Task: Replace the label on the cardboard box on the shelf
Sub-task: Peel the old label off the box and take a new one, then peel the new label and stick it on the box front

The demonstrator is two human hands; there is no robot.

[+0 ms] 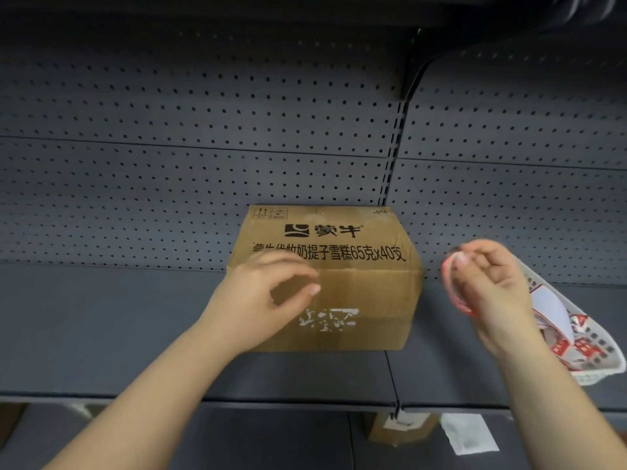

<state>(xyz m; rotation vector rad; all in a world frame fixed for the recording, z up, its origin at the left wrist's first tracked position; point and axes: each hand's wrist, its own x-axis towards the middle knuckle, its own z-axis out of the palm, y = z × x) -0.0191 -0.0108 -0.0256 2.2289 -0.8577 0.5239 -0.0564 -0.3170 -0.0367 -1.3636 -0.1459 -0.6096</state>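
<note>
A brown cardboard box [359,286] with black printed characters stands on the grey shelf [101,334]. Torn white label scraps [327,319] cling to its front face. My left hand [261,296] hovers at the box's front left, fingers curled and apart, holding nothing. My right hand [492,286] is to the right of the box, pinching a curled red-and-white label [453,283] between thumb and fingers.
A white mesh basket [590,354] with red-and-white labels and backing paper lies on the shelf behind my right hand. Perforated grey back panels [203,164] rise behind the box. On the lower shelf sit another small box [400,427] and a white paper [470,434].
</note>
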